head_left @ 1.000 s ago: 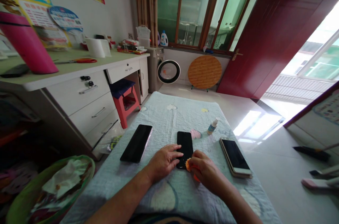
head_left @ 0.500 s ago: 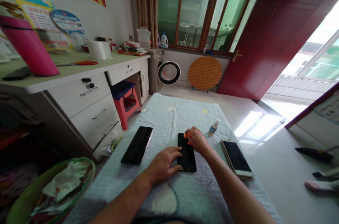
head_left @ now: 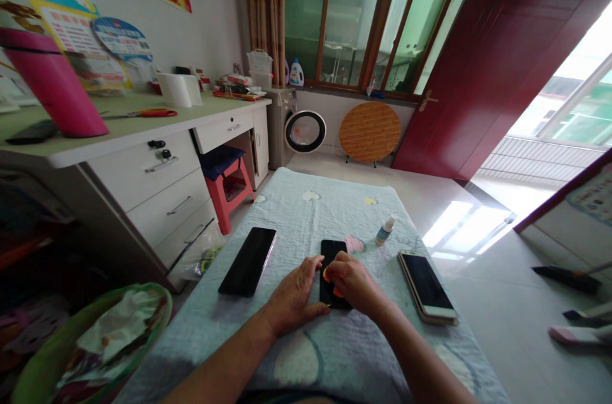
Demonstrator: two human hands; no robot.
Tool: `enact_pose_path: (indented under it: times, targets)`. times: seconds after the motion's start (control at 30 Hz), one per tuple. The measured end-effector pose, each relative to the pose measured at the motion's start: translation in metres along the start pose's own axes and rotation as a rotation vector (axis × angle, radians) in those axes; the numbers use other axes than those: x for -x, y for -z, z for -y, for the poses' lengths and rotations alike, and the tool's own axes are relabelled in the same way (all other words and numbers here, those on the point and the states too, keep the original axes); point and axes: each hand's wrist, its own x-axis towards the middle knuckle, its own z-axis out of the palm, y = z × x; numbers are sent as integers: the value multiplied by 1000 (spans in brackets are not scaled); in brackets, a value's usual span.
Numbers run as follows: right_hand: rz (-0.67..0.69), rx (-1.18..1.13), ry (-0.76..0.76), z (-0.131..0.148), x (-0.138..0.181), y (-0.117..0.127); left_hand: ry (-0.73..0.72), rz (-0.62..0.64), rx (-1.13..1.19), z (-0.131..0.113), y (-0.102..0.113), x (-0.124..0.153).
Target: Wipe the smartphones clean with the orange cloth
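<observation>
A black smartphone (head_left: 327, 252) lies face up on the cloth-covered table, partly hidden by both hands. My left hand (head_left: 297, 294) rests along its left edge, fingers stretched out and thumb at the lower corner. Pinched in my right hand (head_left: 351, 280) is a small bright orange wiping cloth (head_left: 337, 292), pressed on the middle of the screen; most of it is hidden by the fingers. To the left lies another dark phone (head_left: 248, 262). On the right, a white-framed phone (head_left: 427, 285) lies on top of another flat device. A small spray bottle (head_left: 385, 230) stands beyond my right hand.
The light blue patterned cover (head_left: 329, 200) spreads over the table. A green waste basket (head_left: 165, 308) holding crumpled paper stands at the lower left. A desk (head_left: 138, 168) with drawers, a red stool (head_left: 232, 194) and a washing machine with its door open (head_left: 306, 132) are farther off.
My right hand has slid down the phone's screen toward me with the orange cloth. My left hand's fingers have shifted up and off the screen to the phone's left edge.
</observation>
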Motion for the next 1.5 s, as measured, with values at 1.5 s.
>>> enact_pose_path:
  times: [1.5]
  targets:
    - [-344,-921,-310,-41,16,-11,-288,60,-712,-18,-16,-10]
